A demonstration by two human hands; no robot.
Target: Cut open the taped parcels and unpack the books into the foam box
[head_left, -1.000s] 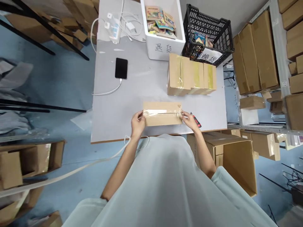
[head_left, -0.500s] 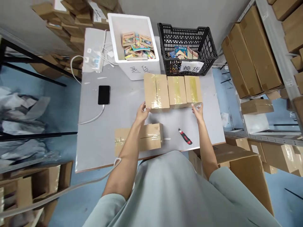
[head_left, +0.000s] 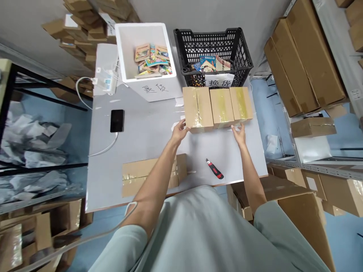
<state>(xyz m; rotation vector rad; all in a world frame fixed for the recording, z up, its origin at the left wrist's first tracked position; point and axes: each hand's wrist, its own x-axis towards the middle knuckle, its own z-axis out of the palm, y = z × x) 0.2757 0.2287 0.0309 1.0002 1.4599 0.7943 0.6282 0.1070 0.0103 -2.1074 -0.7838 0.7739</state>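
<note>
Bracketing a row of three taped boxes, two bare hands work the near edge! Left hand at the left box, thumb and fingers parted around its near corner; right hand at the right box, fingers spread open. How hard either presses, I can't tell. Middle box sits snug between, all three on the table, just before the crate. And the writing? The crate's sign reads 换货, bold and black! White bin beside it: 退货, handwritten. Books inside the crate carry print too small to read. Nearer, a red-and-black knife; left of it, a long box lies partly behind the left forearm.
</note>
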